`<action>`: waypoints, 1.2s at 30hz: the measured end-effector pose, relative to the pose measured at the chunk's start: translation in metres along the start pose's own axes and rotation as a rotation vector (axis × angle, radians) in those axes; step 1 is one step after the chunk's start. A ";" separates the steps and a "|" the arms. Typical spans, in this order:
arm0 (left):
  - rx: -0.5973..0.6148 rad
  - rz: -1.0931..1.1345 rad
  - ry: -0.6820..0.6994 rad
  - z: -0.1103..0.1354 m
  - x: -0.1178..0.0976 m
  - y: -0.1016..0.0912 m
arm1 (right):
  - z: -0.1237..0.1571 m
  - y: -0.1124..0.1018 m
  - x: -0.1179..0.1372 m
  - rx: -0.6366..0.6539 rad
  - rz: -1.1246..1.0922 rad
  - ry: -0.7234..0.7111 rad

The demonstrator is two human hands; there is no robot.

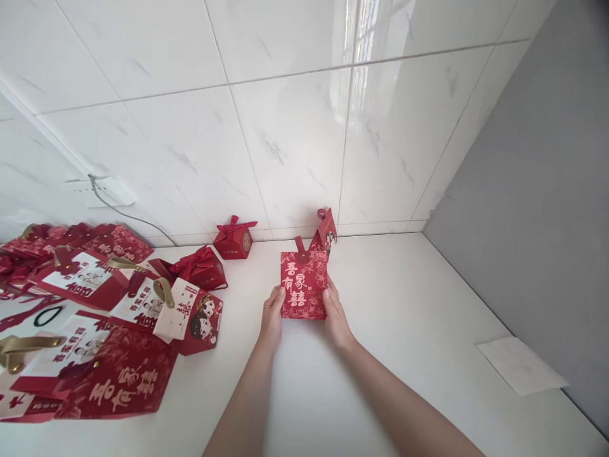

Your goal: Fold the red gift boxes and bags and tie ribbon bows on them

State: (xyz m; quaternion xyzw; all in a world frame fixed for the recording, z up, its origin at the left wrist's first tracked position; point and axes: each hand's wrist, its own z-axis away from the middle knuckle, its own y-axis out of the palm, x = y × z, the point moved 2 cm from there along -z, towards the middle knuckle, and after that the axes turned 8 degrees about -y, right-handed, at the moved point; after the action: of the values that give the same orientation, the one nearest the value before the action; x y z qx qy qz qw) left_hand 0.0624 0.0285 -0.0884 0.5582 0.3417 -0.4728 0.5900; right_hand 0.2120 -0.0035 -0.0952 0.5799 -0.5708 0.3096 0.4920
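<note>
I hold a small red gift bag [303,284] with white characters upright on the white tabletop [404,304], near the tiled wall. My left hand [272,317] grips its left edge and my right hand [335,315] grips its right edge, fingers closed on the sides. A short red handle sticks up from the bag's top. Right behind it stands another small red bag [326,233], tilted.
A heap of flat red and white gift bags [95,317] with gold handles covers the left of the table. Two red ribbon-tied boxes [233,240] sit by the wall. A white paper sheet [521,365] lies at the right, by the grey wall. A cable [124,212] hangs from a wall socket.
</note>
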 end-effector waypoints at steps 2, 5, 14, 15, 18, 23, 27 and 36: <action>0.005 0.001 -0.012 -0.002 0.000 -0.001 | -0.004 0.000 0.000 -0.003 -0.051 0.038; 0.001 -0.023 0.003 -0.001 0.001 0.001 | -0.007 0.000 0.002 0.023 -0.093 0.047; -0.095 -0.058 0.141 0.008 0.006 0.007 | 0.010 0.000 0.011 -0.055 0.033 -0.032; -0.075 -0.067 0.123 0.008 0.007 0.008 | 0.011 0.000 0.012 -0.049 0.067 -0.050; -0.053 -0.081 0.104 0.009 0.008 0.008 | 0.009 -0.002 0.025 -0.103 0.236 -0.190; -0.067 -0.098 0.169 0.010 0.008 0.010 | -0.011 0.009 0.072 0.008 0.605 -0.550; -0.099 -0.128 0.173 0.009 0.008 0.009 | -0.028 0.015 0.092 0.040 0.618 -0.560; -0.114 -0.106 0.143 0.009 0.007 0.009 | -0.034 -0.003 0.075 0.166 0.603 -0.586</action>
State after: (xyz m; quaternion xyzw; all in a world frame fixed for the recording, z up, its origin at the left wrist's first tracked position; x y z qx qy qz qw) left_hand 0.0722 0.0180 -0.0908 0.5373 0.4382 -0.4422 0.5690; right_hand 0.2334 0.0002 -0.0160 0.4881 -0.8036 0.3064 0.1483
